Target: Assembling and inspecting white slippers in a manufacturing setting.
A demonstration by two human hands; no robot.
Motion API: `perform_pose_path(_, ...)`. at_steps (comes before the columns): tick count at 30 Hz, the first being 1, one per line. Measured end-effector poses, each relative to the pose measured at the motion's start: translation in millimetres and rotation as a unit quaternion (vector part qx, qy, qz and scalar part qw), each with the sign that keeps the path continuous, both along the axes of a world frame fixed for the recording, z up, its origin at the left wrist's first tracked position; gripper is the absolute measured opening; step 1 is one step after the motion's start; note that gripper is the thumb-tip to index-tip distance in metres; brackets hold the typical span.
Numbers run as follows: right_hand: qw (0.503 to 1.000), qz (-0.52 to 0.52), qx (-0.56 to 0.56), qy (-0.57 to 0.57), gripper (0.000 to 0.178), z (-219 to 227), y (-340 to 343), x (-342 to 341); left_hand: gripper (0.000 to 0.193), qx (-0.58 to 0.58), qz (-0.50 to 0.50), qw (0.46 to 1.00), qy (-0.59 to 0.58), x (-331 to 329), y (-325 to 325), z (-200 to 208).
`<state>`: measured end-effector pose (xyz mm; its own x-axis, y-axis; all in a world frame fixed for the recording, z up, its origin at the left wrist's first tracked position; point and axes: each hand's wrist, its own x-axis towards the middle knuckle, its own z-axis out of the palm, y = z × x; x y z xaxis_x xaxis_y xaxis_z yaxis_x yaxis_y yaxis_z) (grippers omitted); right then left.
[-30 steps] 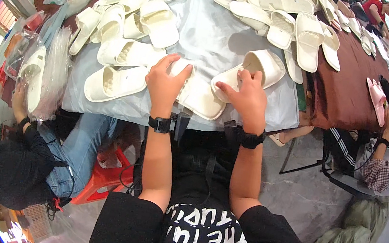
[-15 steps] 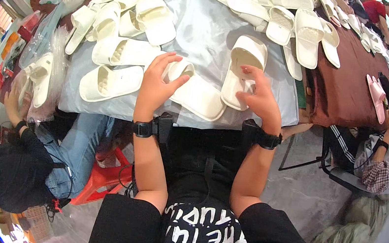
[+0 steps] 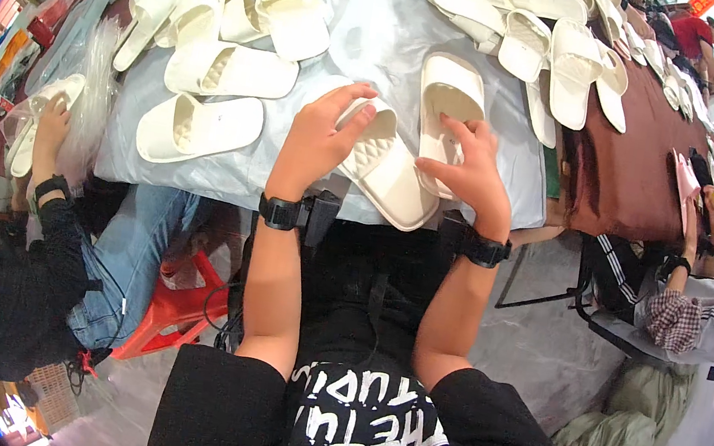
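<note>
My left hand (image 3: 317,146) curls at the left edge of a white slipper (image 3: 401,184) with a quilted footbed, thumb and forefinger on its strap; the other fingers are partly hidden. This slipper lies slanted, its sole end toward the table's near edge. Right beside it lies a second white slipper (image 3: 452,83), strap end pointing away from me. Over its footbed and right side is my right hand (image 3: 472,180), thumb and fingers apart and touching it. A single white slipper (image 3: 219,132) lies to the left of my hands.
White slippers (image 3: 290,17) are heaped at the back left, and more slippers (image 3: 571,66) at the back right. Grey plastic sheeting (image 3: 360,36) covers the table, brown cloth (image 3: 626,160) its right part. Co-workers sit on both sides; the left one's hand (image 3: 51,130) touches a bagged slipper.
The slipper at my left hand has shifted right, closer to the other one, and my left hand moved with it. The right slipper has turned slightly. The left co-worker's hand has risen onto a bagged slipper.
</note>
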<state>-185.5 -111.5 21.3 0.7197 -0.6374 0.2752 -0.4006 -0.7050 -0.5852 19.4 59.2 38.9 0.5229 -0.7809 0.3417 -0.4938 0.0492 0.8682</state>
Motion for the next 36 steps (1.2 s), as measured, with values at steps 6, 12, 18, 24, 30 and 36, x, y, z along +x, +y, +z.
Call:
perform_pose_path(6, 0.996, 0.042, 0.055, 0.061, 0.069, 14.9, 2.3, -21.9, 0.028, 0.03, 0.017, 0.999, 0.015, 3.1, 2.3, -0.8)
perform_pose_path(12, 0.987, 0.117, 0.021, 0.111, 0.061, 20.8, 6.2, -15.1, 0.023, -0.034, 0.036, 0.989, 0.141, 21.8, 4.4, -28.5)
perform_pose_path(18, 0.988, 0.142, 0.065, -0.001, 0.043, -0.8, -1.3, 6.1, 0.018, -0.135, 0.081, 0.987, 0.04, 11.5, -15.0, -31.5)
perform_pose_path(24, 0.989, -0.022, 0.138, -0.04, 0.039, 3.9, 19.1, 28.2, 0.018, -0.104, 0.095, 0.99, 0.016, 9.2, -13.7, -28.3)
perform_pose_path(30, 0.999, 0.028, 0.022, -0.012, 0.056, 11.8, 25.8, 36.1, 0.018, -0.107, 0.096, 0.989, 0.02, 10.6, -12.7, -27.4)
perform_pose_path(36, 1.0, -0.02, 0.019, -0.007, 0.054, 10.4, 30.1, 43.1, 0.018, -0.11, 0.097, 0.989, 0.013, 11.0, -14.8, -27.5)
